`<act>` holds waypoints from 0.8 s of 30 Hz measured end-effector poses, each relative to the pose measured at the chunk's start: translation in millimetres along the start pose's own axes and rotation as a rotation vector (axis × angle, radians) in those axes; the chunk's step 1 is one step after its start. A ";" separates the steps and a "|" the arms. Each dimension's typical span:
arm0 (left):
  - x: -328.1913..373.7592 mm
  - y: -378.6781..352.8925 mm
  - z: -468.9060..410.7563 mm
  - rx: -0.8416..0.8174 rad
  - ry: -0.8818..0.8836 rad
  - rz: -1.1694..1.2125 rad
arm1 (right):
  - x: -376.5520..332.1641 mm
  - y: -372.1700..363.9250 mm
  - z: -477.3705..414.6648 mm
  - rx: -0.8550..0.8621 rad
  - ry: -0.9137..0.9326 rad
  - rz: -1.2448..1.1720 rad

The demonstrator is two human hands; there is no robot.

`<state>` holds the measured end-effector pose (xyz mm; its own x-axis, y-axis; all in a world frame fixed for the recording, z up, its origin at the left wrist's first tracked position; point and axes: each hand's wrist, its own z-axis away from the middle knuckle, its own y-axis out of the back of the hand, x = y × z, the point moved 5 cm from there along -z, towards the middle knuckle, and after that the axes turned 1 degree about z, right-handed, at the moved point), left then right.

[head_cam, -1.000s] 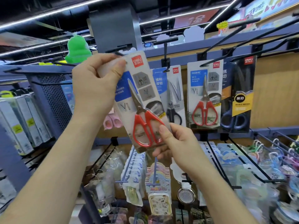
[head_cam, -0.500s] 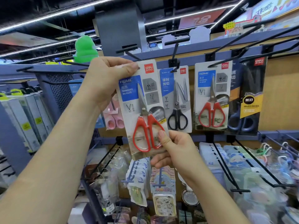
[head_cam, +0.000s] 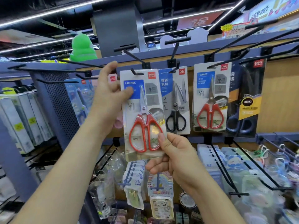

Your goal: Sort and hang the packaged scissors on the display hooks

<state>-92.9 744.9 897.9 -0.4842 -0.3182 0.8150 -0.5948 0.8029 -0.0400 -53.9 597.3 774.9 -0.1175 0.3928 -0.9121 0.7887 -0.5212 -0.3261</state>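
Holding the red scissors pack (head_cam: 142, 110) at the display hook (head_cam: 134, 72), whose tip shows in the hang hole, we pinch it twice: the left grip (head_cam: 110, 94) at the upper edge, thumb on the front, the right grip (head_cam: 174, 156) at the lower corner. We judge the pack light and stiff, its plastic front slippery; the edges give the best hold.

My red-handled scissors pack (head_cam: 142, 101) reads "HOME" on its blue panel, with a red "deli" logo in the top corner. The black-handled pack (head_cam: 176, 101) beside it says "锋利剪切" and "deli". The next red-handled pack (head_cam: 210, 88) repeats "HOME" and "deli". The dark pack (head_cam: 247, 88) bears "deli" and a "黑刃" badge.
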 end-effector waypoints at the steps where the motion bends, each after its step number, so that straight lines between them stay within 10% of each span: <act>1: -4.4 2.6 9.9 0.001 -0.048 -0.099 | 1.0 0.8 -2.3 0.045 0.008 0.009; 7: -40.5 8.0 26.2 -0.023 0.019 -0.193 | 2.4 5.3 -21.9 0.206 0.052 0.211; 13: -79.4 -2.1 -14.1 0.079 -0.025 -0.307 | -12.5 34.9 -32.5 0.375 0.124 0.946; 24: -109.8 -15.5 -46.2 0.017 -0.080 -0.564 | -19.9 58.4 -6.1 0.409 0.181 0.889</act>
<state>-0.9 790.7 835.7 -0.1355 -0.7326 0.6670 -0.7853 0.4900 0.3786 -1.8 563.7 775.5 0.5364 -0.1750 -0.8256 0.2728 -0.8898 0.3658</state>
